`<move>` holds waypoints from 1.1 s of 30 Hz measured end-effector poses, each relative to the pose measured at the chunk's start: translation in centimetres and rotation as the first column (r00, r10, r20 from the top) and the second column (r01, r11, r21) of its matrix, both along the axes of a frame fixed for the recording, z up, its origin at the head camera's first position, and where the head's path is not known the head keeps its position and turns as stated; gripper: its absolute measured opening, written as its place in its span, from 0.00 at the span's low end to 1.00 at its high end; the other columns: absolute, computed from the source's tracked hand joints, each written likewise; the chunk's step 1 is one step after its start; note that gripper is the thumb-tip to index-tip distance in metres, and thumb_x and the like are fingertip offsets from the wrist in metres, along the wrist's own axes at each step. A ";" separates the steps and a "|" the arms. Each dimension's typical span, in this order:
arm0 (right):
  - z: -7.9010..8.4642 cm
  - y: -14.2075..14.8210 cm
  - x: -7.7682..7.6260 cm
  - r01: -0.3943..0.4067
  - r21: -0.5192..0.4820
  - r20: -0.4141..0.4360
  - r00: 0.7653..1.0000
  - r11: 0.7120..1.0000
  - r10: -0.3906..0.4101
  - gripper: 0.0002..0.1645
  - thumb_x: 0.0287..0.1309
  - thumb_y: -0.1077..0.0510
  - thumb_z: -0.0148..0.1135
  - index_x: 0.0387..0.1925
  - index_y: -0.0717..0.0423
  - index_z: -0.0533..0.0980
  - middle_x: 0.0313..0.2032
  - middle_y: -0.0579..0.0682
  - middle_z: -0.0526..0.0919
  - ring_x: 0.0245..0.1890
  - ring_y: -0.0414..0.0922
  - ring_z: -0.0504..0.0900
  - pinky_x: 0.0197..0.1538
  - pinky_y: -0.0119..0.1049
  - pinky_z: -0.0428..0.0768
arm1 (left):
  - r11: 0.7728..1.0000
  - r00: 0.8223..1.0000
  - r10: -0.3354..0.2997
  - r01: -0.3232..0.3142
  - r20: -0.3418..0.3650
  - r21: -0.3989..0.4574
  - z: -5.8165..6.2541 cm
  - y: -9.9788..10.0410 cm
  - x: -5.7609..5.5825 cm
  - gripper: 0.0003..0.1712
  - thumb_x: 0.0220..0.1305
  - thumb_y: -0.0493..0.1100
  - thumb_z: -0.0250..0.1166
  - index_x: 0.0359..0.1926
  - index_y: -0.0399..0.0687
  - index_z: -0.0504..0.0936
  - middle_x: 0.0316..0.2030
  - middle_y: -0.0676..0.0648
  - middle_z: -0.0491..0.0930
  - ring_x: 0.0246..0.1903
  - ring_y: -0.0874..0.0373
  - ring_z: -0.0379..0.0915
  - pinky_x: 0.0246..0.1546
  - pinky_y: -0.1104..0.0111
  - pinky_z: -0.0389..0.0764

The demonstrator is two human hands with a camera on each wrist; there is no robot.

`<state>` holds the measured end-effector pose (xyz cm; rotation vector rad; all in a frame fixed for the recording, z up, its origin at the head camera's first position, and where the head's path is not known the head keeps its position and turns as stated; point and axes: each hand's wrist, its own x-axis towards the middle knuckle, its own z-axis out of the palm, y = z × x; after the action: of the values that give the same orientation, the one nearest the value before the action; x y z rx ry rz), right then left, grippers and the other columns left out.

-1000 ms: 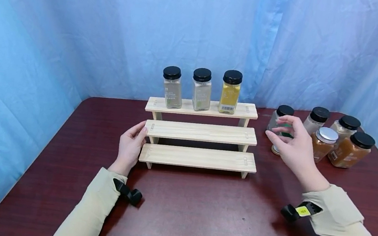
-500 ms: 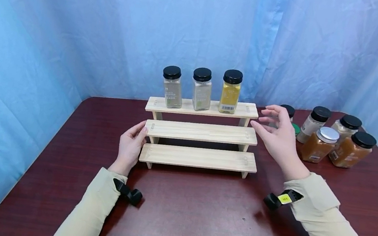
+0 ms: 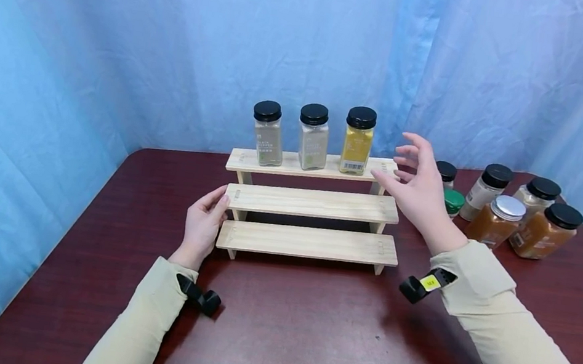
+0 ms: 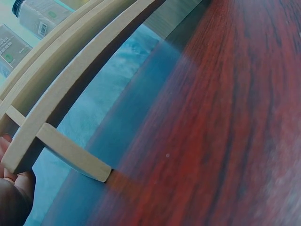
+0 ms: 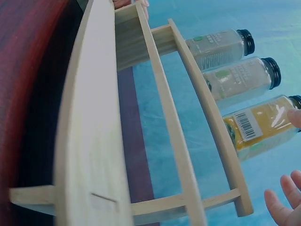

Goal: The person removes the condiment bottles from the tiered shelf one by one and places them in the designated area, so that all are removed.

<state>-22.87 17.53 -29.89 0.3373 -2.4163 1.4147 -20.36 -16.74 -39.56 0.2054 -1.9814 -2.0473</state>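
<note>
In the head view, my left hand grips the left end of the three-tier wooden spice rack at its middle step. Its thumb and some fingers show in the left wrist view. Three square glass spice jars with black lids stand upright along the top step: a grey-filled black pepper jar, a pale jar and a yellow jar. My right hand hovers by the top step's right end, fingers spread and holding nothing. Its fingertips appear near the yellow jar in the right wrist view.
Several more jars stand at the table's right: a green-lidded one, a labelled black-lidded one, a silver-lidded brown one and a black-lidded brown one. Blue curtains hang behind the dark red table.
My right hand has moved left and up from the jars at the right towards the top step's right end, uncovering the green lid. My left hand keeps its grip; the rack's jars stay put.
</note>
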 end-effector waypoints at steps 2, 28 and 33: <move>0.5 -0.2 -0.3 -0.014 0.019 0.003 1.000 1.000 0.014 0.46 0.57 0.55 0.66 0.71 0.48 0.52 0.60 0.61 0.65 0.61 0.58 0.68 0.62 0.54 0.68 | 1.000 1.000 0.003 -0.003 0.004 0.000 0.0 0.0 0.0 0.21 0.69 0.36 0.56 0.61 0.38 0.73 0.41 0.51 0.78 0.23 0.66 0.66 0.26 0.78 0.71; 0.7 -3.5 -2.9 -0.043 0.085 -0.043 0.998 0.995 0.047 0.49 0.53 0.58 0.69 0.70 0.44 0.52 0.60 0.62 0.61 0.60 0.59 0.67 0.62 0.53 0.68 | 1.000 1.000 0.006 -0.006 0.005 0.000 0.0 0.2 -0.1 0.20 0.68 0.36 0.56 0.60 0.38 0.74 0.38 0.55 0.78 0.23 0.66 0.66 0.26 0.78 0.70; 0.6 -3.9 -3.2 -0.023 0.096 -0.063 0.998 0.995 0.029 0.48 0.53 0.57 0.70 0.69 0.45 0.52 0.60 0.62 0.61 0.61 0.57 0.65 0.61 0.52 0.69 | 1.000 1.000 0.009 -0.009 0.003 -0.007 0.0 0.1 0.0 0.20 0.68 0.37 0.56 0.60 0.38 0.74 0.36 0.57 0.78 0.22 0.67 0.66 0.26 0.78 0.70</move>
<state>-26.10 13.67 -29.31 0.4319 -2.4399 1.2819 -20.36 -16.62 -39.58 0.2153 -1.9852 -2.0358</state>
